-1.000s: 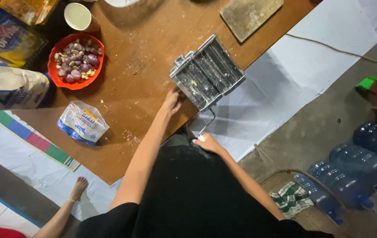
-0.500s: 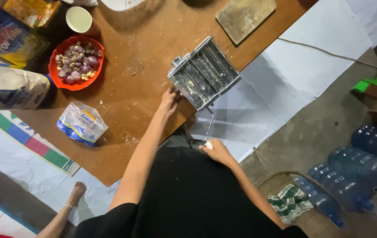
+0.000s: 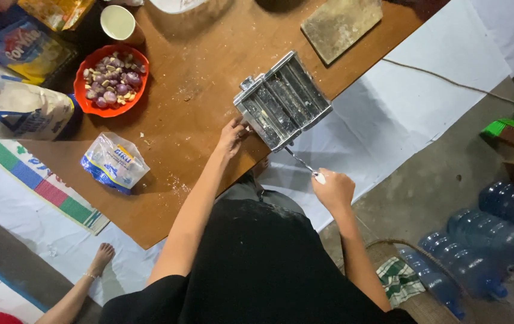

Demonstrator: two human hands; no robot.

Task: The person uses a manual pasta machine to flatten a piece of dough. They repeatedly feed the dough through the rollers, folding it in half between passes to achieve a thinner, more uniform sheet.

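The brown table [image 3: 197,120] carries a metal pasta machine [image 3: 282,99] at its near edge, with a red bowl [image 3: 111,80] well to its left. Your left hand [image 3: 231,135] rests against the machine's near left corner, steadying it. Your right hand [image 3: 332,190] is clenched around the crank handle [image 3: 305,164].

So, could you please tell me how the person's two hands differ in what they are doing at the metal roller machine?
The left hand rests open against the metal roller machine body, over the table; the right hand is closed around the crank handle, out past the table edge. Both touch the same machine.
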